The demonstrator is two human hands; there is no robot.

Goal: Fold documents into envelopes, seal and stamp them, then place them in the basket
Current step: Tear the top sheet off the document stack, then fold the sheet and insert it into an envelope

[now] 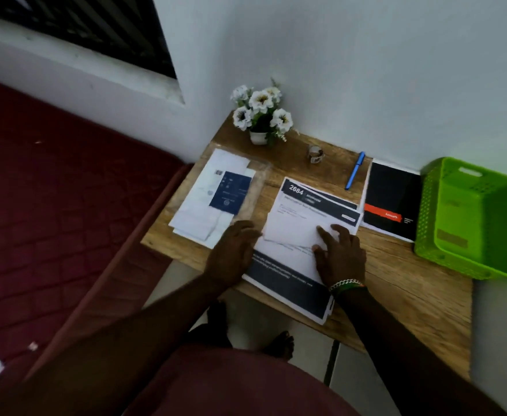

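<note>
A stack of printed documents [312, 202] with dark header bands lies in the middle of the wooden table [402, 283]. The top sheet is folded up over itself, its white flap [294, 231] lying across the page. My left hand [231, 253] rests flat at the sheet's left edge. My right hand [339, 256], a beaded bracelet at its wrist, presses its spread fingers on the folded flap. A pack of white envelopes [207, 196] in clear wrap lies at the left. A green plastic basket [426, 211] stands at the right edge. A small roll of stamps [315, 154] sits near the wall.
A blue pen [355, 171] and a black notebook with a red band [391, 199] lie between the documents and the basket. A pot of white flowers [261, 115] stands in the back corner. A dark red mattress [51, 205] lies left of the table.
</note>
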